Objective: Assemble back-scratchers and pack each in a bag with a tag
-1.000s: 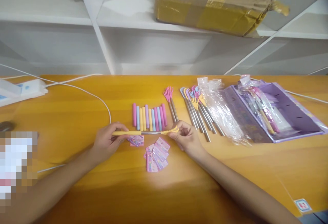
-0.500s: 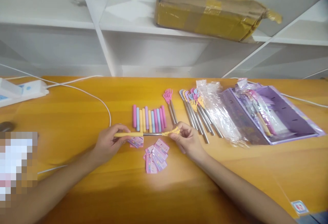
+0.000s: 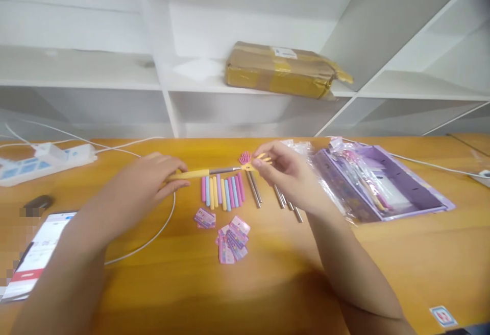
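Observation:
A back scratcher with a yellow grip (image 3: 197, 174), a metal rod and a yellow claw head is held level above the table. My left hand (image 3: 143, 187) is closed on the grip. My right hand (image 3: 283, 171) pinches the claw end. Just below the rod lies a row of pink, blue, yellow and purple grip tubes (image 3: 223, 192). Beside the row rest pink-headed back scratcher rods (image 3: 253, 189). More metal rods (image 3: 281, 197) are partly hidden behind my right hand. Small pink printed cards (image 3: 233, 240) lie in two groups in front of the tubes.
At right stands an open purple box (image 3: 413, 171) with wrapped back scratchers inside, beside clear plastic bags (image 3: 333, 197). A phone (image 3: 42, 253), a dark mouse (image 3: 38, 202), a power strip (image 3: 46, 161) and white cables are at left. A taped carton (image 3: 279, 72) sits on the shelf.
Both hands have lifted with the back scratcher, which now hangs higher, over the tubes' near edge of view. The claw head has turned to show its spread fingers. My view has tilted upward.

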A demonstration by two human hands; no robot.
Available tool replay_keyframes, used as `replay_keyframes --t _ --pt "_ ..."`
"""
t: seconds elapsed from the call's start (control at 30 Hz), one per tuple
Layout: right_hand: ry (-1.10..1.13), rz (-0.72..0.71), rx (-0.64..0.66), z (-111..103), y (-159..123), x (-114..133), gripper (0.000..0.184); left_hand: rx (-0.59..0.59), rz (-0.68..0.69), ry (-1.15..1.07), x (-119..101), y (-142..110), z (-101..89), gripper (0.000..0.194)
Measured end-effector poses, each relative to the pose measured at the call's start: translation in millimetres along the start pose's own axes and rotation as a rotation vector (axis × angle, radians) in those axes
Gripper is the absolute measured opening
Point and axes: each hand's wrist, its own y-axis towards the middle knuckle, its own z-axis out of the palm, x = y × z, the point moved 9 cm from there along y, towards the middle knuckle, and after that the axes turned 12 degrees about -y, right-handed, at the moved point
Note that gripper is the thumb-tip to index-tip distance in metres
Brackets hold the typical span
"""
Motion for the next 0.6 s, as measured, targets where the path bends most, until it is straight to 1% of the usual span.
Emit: replay_keyframes --t 0.1,0.17,0.27,0.37,0.47,0.53,0.6 --pt "-0.287 -0.074 0.092 1 1 21 0.03 -0.063 0.029 0.07 -17 -4 -14.5 0.036" --pt "-0.497 -0.099 0.154 4 -1 26 0.031 -0.118 0.055 0.117 -23 -6 -18.4 0.036" --pt "-0.726 -0.151 0.182 8 -4 26 0.03 -0.189 0.082 0.183 -24 -5 -17.4 0.034" --pt "-0.98 -0.251 0.177 18 -5 23 0.023 -0.212 0.126 0.233 -28 -2 -7.1 0.033" --pt "-1.219 -0.372 0.104 28 -6 24 0.018 -0.141 0.167 0.285 -38 2 13.0 0.033" --pt "-1.285 -0.428 0.05 34 -6 28 0.02 -0.094 0.161 0.322 -42 4 24.6 0.03" --pt "-1.29 -0.473 0.005 37 -6 32 0.022 -0.075 0.139 0.345 -43 6 31.1 0.022"
